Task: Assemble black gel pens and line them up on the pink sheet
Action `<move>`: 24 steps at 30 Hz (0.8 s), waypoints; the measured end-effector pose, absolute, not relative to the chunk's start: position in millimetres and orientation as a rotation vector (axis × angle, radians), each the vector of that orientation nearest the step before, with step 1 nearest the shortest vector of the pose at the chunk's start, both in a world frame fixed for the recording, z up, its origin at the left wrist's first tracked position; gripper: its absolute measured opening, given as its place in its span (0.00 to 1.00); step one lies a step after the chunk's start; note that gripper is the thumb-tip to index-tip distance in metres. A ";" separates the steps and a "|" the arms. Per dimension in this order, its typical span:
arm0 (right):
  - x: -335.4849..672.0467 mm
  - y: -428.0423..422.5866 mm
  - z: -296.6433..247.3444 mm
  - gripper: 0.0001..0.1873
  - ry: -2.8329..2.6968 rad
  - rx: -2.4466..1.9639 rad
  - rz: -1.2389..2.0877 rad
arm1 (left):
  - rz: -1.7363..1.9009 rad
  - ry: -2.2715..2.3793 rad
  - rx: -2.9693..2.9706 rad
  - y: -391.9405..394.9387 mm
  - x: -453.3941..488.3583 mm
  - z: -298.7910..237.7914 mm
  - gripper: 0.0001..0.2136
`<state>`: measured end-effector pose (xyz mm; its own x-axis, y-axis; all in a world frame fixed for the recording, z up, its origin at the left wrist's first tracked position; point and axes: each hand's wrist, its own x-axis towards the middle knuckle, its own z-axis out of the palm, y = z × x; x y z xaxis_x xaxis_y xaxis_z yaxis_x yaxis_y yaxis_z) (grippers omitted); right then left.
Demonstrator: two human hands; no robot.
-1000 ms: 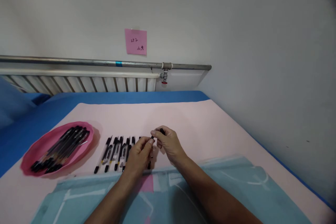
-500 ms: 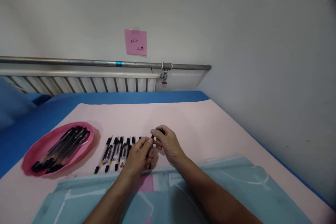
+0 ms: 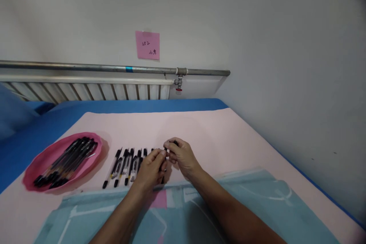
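Note:
My left hand (image 3: 153,166) and my right hand (image 3: 181,156) meet over the table, fingertips pinched close together. Between them shows the dark tip of a pen (image 3: 165,148), which my left hand grips; its body is mostly hidden by fingers. My right fingers are closed at that tip, and a small black pen part (image 3: 176,143), perhaps a cap, sticks out above them. Left of my hands lies a row of several clear pens with black caps (image 3: 126,167), some partly hidden behind my left hand.
A pink oval tray (image 3: 31,164) at the left holds a pile of several black pens (image 3: 68,162). A pale pink sheet (image 3: 228,141) covers the blue table (image 3: 143,105). Light-blue fabric (image 3: 251,194) lies along the near edge. Behind are a radiator (image 3: 105,91) and a metal pipe (image 3: 100,68).
Almost nothing differs. Both hands keep their pinch at the same spot, with only a very slight shift of the fingers and the view.

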<state>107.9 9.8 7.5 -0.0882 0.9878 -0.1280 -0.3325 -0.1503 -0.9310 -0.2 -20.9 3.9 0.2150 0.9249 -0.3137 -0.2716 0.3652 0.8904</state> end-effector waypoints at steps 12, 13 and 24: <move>109.2 11.0 7.7 0.11 -0.899 -1.007 1.520 | 0.975 1.023 0.805 -20.8 -2.6 3.0 0.16; 109.2 10.9 8.1 0.10 -0.900 -0.997 1.540 | 0.975 1.028 0.799 -20.9 -2.6 3.5 0.16; 108.2 10.7 7.0 0.11 -0.896 -1.004 1.523 | 0.945 1.046 0.806 -20.3 -3.3 3.0 0.15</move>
